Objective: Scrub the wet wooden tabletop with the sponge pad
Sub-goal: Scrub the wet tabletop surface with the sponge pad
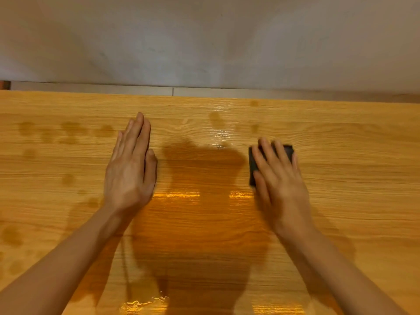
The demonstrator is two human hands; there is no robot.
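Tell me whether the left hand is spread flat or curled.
Flat. The left hand lies palm down on the tabletop, fingers straight and together, holding nothing.

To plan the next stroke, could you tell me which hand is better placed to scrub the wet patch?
Right: the right hand already presses the dark sponge pad beside the wet patch; the left hand lies flat and holds nothing.

Left hand [130,169] lies flat on the wooden tabletop [352,178], fingers straight and together, left of centre frame. Right hand [278,176] covers a dark sponge pad [253,165], fingers spread over it, pressing it onto the wood at centre right. Between the hands, a glossy wet patch [195,223] runs to the bottom edge. Damp spots [72,129] dot the left side. Grey wall [204,37] fills the top.
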